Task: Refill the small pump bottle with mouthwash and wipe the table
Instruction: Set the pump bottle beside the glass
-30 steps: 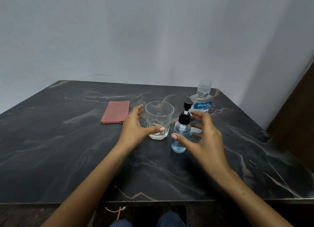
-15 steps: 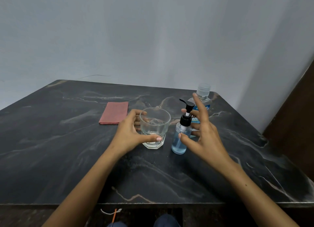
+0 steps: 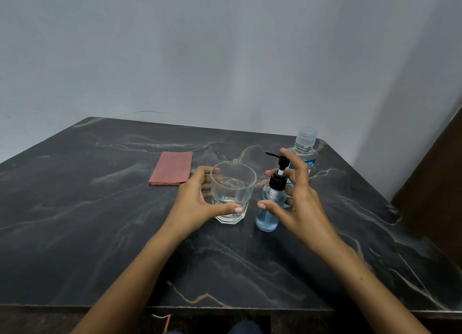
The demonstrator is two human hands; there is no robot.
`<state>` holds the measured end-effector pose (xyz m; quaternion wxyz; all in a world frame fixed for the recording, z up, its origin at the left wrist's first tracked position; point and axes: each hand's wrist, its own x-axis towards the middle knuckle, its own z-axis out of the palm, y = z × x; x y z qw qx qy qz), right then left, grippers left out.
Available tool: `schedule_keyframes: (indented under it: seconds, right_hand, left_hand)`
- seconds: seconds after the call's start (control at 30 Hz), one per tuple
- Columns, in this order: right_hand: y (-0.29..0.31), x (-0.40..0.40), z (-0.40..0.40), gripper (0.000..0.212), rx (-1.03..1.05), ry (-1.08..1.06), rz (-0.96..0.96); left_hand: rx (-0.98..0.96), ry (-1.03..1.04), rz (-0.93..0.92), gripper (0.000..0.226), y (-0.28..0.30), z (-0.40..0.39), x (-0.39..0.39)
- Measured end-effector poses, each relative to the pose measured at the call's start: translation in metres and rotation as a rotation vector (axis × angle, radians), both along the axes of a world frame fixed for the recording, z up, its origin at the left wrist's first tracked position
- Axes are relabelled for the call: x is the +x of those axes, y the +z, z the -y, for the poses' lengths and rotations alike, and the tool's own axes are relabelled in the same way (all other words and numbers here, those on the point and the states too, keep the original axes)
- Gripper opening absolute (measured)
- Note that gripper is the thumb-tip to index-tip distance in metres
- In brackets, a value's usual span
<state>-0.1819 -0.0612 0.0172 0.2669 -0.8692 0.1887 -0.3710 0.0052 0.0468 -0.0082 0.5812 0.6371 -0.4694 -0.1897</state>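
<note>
The small clear pump bottle (image 3: 267,221), with a black pump and a little blue liquid, stands upright at the table's middle. My right hand (image 3: 305,208) wraps it: thumb across the front, fingers behind, index finger raised beside the pump head. Just left of it stands a clear drinking glass (image 3: 233,183) with a bit of liquid at the bottom. My left hand (image 3: 193,201) holds the glass, thumb on its near side and fingers behind. The large mouthwash bottle (image 3: 305,143), capped, stands behind my right hand. A folded red cloth (image 3: 172,168) lies flat further left.
Everything rests on a dark marble-patterned table (image 3: 100,233) set against a grey wall. The table's right edge lies near a dark wooden panel (image 3: 435,196). The near edge runs just below my forearms.
My left hand has closed around the glass. My right hand has come in around the pump bottle, with its index finger lifted up to the pump head.
</note>
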Motion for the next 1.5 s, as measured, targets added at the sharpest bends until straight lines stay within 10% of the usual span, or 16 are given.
schedule_keyframes:
  seconds: [0.8,1.5]
  right_hand:
    - [0.068,0.009,0.016,0.089,0.016,0.343,-0.628]
    - [0.064,0.014,0.016,0.094,-0.21,0.176,-0.677]
  left_hand:
    - [-0.021,0.0,0.008,0.089,-0.002,-0.001,0.002]
    - [-0.085,0.029,-0.004,0.083,-0.001,-0.001,-0.001]
